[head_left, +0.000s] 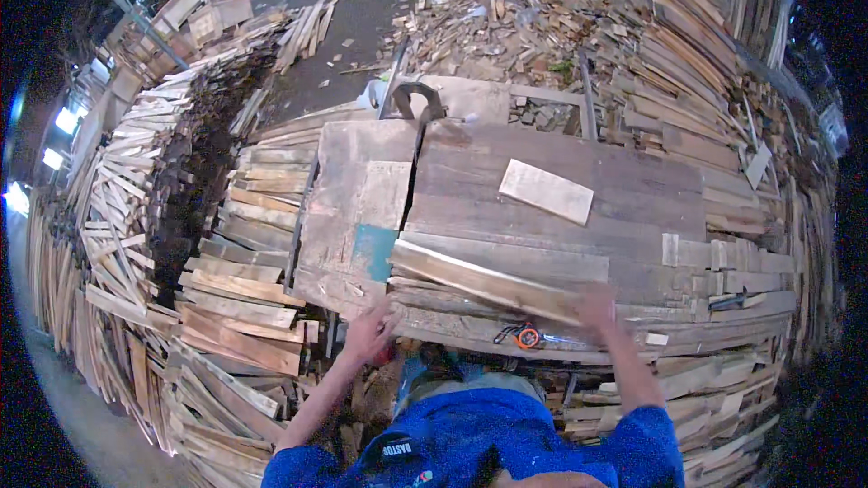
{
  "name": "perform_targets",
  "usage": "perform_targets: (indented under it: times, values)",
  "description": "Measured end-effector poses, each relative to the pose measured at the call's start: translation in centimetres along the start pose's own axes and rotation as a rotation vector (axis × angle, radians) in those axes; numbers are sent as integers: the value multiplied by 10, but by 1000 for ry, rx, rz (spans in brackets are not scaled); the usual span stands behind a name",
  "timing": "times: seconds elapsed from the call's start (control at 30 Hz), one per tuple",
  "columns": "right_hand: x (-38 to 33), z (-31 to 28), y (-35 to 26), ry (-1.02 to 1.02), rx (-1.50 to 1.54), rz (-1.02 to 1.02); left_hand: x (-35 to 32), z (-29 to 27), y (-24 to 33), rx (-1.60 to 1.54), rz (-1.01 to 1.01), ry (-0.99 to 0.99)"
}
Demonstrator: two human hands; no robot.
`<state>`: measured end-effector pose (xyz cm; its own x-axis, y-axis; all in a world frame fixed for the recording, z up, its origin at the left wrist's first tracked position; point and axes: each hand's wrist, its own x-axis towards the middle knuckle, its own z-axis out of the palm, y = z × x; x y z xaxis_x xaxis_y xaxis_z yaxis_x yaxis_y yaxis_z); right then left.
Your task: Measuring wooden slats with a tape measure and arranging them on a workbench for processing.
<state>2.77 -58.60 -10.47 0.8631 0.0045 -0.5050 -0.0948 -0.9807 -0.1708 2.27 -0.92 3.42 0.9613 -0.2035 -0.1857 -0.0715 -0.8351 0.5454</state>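
A long wooden plank (488,281) with a pale upper edge lies slantwise across the near part of the wooden worktable (470,163). At its right end is my right hand (597,309), smeared by motion and closed on the plank. My left hand (369,333) is at the table's near edge, left of the plank; its fingers are blurred and partly hidden. Just below it shows a small red thing (384,355). An orange and black round tool (527,336), perhaps a tape measure, rests on the near edge between my hands. Other narrow strips lie beside the plank.
A short pale board (547,192) lies on the tabletop, beyond the plank. A teal patch (373,251) marks the left panel, next to a dark slot. At the far side stands a dark arched part (420,101). Stacked planks (244,307) and a scrap heap (515,32) surround the table.
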Motion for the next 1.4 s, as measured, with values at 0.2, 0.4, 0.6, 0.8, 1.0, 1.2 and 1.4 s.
perform_targets:
  times: [0.2, 0.4, 0.6, 0.8, 1.0, 1.2, 1.4]
  values:
    - [-201, 168, 43, 404, -477, -232, -27, 41, -35, 191, -170, 9]
    - [-217, 190, 16, 44, 593, 238, -11, 41, -2, 171, -198, 259]
    - [174, -253, -157, 756, 494, -273, -18, 46, -10, 255, -348, 332]
    - [196, -601, -381, 1338, 408, -599, -1, 65, -19, 256, -575, 198]
    - [126, -321, -494, 260, 809, -980, 6, 26, -5, -28, -610, 239]
    - [70, -73, -573, -406, 553, -1046, -19, 82, -44, 79, -406, 658]
    - [58, 39, -572, -322, 373, -939, -136, 23, -66, -242, -460, 1015]
